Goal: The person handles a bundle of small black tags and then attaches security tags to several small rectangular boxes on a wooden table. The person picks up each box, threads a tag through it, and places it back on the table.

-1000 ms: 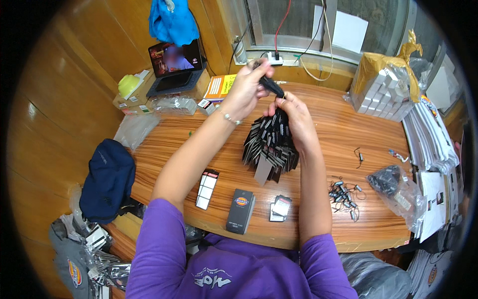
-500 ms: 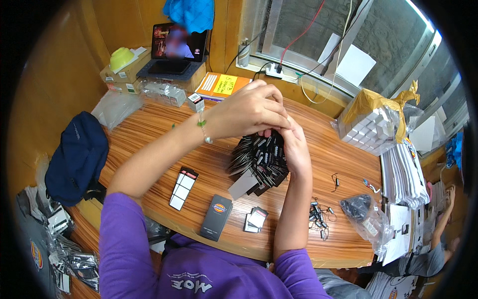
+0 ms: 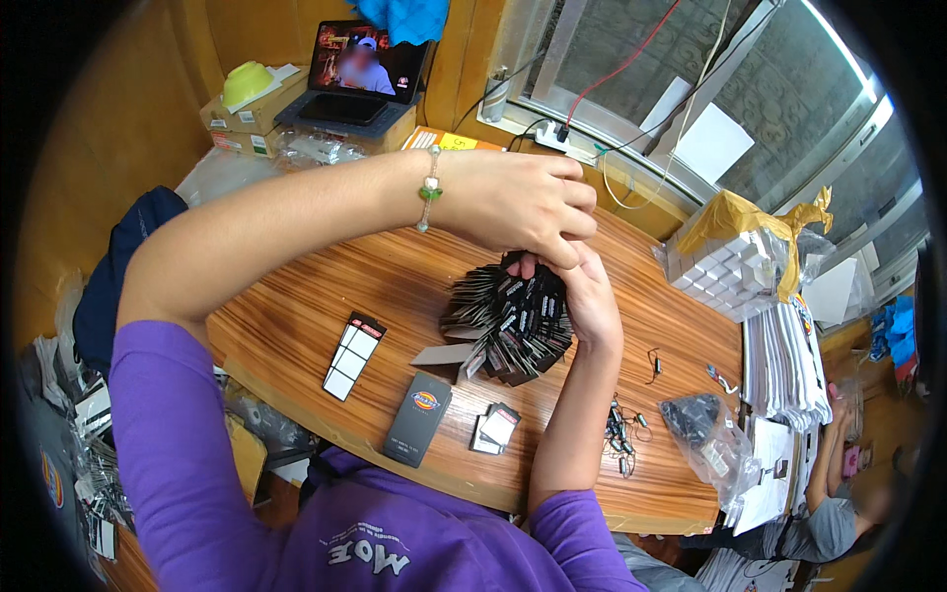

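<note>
My right hand (image 3: 592, 301) is closed round the top of a thick bundle of black hang tags (image 3: 508, 321), fanned out above the wooden table. Over it my left hand (image 3: 518, 202), with a beaded bracelet (image 3: 430, 189) on the wrist, bends its fingers down against the right hand. Its fingertips are partly hidden, and anything pinched in them does not show. Nearer me lie a black card with white labels (image 3: 353, 357), a dark grey tag (image 3: 419, 418) with an oval logo, and a small stack of labelled cards (image 3: 496, 429).
Black cord loops (image 3: 621, 439) lie right of my right forearm, near a clear plastic bag (image 3: 705, 434). Further right are a paper stack (image 3: 784, 360) and a bag of small white boxes (image 3: 725, 261). A tablet (image 3: 360, 64) stands at the back left. Another person (image 3: 829, 518) is at the far right.
My left elbow has swung outward to the left, and the forearm lies flatter across the table. A pale tag at the bundle's left edge has tilted. The whole view has shifted slightly.
</note>
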The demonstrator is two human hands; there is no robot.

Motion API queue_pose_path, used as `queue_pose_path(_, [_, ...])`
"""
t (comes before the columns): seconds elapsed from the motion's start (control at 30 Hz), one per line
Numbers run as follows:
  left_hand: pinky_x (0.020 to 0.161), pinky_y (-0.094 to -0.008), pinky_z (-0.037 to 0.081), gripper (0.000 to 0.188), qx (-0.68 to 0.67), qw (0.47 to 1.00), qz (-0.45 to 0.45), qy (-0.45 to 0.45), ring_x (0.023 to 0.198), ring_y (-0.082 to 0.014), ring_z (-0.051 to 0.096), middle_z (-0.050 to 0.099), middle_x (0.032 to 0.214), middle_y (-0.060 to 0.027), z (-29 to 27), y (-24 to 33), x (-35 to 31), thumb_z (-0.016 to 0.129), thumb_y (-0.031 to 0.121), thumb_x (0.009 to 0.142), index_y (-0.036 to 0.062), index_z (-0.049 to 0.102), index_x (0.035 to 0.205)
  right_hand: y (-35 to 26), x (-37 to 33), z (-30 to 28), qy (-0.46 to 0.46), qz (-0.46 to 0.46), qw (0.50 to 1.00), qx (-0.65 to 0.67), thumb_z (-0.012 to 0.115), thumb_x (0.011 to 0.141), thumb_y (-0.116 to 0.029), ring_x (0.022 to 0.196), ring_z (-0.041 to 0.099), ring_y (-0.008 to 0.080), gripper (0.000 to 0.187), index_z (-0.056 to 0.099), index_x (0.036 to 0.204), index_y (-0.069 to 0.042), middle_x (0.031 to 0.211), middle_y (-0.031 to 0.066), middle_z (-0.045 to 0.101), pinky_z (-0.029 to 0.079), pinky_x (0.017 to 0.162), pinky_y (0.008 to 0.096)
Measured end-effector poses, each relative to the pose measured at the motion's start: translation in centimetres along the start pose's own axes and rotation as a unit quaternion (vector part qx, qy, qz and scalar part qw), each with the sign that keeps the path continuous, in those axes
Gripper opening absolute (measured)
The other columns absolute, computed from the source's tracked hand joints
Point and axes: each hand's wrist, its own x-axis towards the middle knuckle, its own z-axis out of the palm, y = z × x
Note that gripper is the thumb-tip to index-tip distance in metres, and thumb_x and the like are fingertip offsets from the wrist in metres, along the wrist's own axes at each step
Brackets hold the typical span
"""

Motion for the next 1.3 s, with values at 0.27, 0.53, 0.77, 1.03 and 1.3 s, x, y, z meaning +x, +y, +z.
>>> queue_pose_path(0.27, [0.072, -0.0332, 0.035, 0.018, -0.387, 0.902, -0.187, -0.036, 0.074, -0.0221, 0.041, 0.047, 0.069, -0.0065, 0.3, 1.5, -2.3, 0.057, 0.014, 0.075, 0.0038, 0.046, 0.065, -0.4, -0.2, -0.7, 0.016, 0.012, 0.999, 0.026, 0.045, 0.084, -0.008, 0.076, 0.054, 0.0105, 0.014, 0.054, 0.092, -0.001, 0.082, 0.0039, 0.058, 0.043, 0.071, 0.0229])
queue_pose_path(0.53, [0.07, -0.0346, 0.037, 0.024, -0.283, 0.91, -0.302, 0.021, 0.072, -0.0226, 0.046, 0.048, 0.066, -0.0058, 2.1, 4.5, -4.2, 0.059, 0.02, 0.077, 0.0046, 0.046, 0.064, -0.2, -0.2, -1.2, 0.031, -0.002, 0.992, 0.121, 0.051, 0.084, -0.008, 0.086, 0.053, 0.0124, 0.017, 0.05, 0.1, -0.001, 0.092, 0.0055, 0.056, 0.042, 0.08, 0.0251])
queue_pose_path(0.77, [0.071, -0.0344, 0.037, 0.022, -0.204, 0.91, -0.349, 0.091, 0.072, -0.0219, 0.047, 0.049, 0.067, -0.004, 3.8, 6.6, -3.8, 0.059, 0.022, 0.078, 0.0068, 0.049, 0.067, 0.6, 0.2, -1.2, 0.046, -0.044, 0.983, 0.173, 0.049, 0.084, -0.008, 0.09, 0.054, 0.0153, 0.024, 0.048, 0.106, 0.0, 0.097, 0.0073, 0.057, 0.041, 0.084, 0.0291])
queue_pose_path(1.03, [0.07, -0.0341, 0.036, 0.022, -0.166, 0.907, -0.366, 0.124, 0.07, -0.0222, 0.046, 0.049, 0.067, -0.0039, 4.7, 7.2, -3.2, 0.061, 0.022, 0.077, 0.0075, 0.049, 0.067, 0.2, 0.2, -0.8, 0.06, -0.062, 0.982, 0.171, 0.049, 0.085, -0.01, 0.093, 0.053, 0.0165, 0.028, 0.048, 0.111, 0.001, 0.099, 0.0084, 0.057, 0.041, 0.085, 0.0296])
queue_pose_path(1.3, [0.07, -0.0337, 0.036, 0.019, -0.177, 0.893, -0.386, 0.152, 0.072, -0.0225, 0.046, 0.048, 0.068, -0.0033, 5.0, 7.6, -2.9, 0.061, 0.021, 0.076, 0.0067, 0.05, 0.069, 0.3, 0.1, -0.3, 0.155, -0.069, 0.984, 0.061, 0.043, 0.084, -0.005, 0.089, 0.051, 0.0126, 0.029, 0.05, 0.112, 0.001, 0.098, 0.0052, 0.056, 0.039, 0.082, 0.0264])
